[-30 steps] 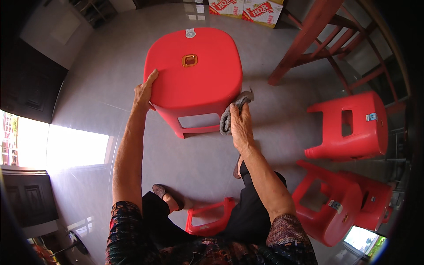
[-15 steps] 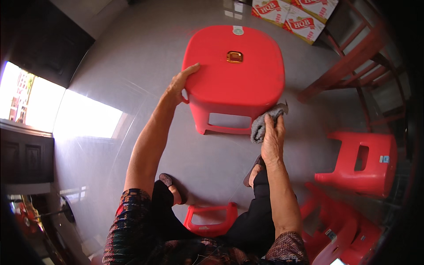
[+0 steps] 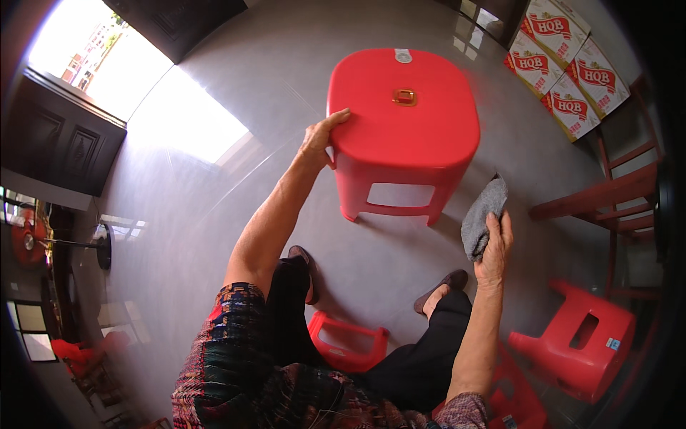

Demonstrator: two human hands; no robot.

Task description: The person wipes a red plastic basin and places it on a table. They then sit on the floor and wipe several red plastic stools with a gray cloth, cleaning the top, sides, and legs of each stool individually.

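Note:
A red plastic stool (image 3: 407, 132) stands upright on the grey floor in front of me, with a small gold-brown label in the middle of its seat and a pale sticker at the far edge. My left hand (image 3: 320, 138) grips the left rim of the seat, thumb on top and the other fingers partly hidden under the edge. To the right of the stool, apart from it, my right hand (image 3: 495, 247) is closed on a folded grey cloth (image 3: 481, 218).
A low red stool (image 3: 379, 350) is between my legs. At the right, another red stool (image 3: 593, 350) lies on its side near more red stools (image 3: 518, 400). Cartons (image 3: 572, 107) and a wooden chair (image 3: 607, 193) stand at the far right. A fan (image 3: 28, 239) is at the left.
My right hand has drawn the cloth away from the stool's front right corner, toward the right. My left hand keeps its hold on the rim. The whole view has turned.

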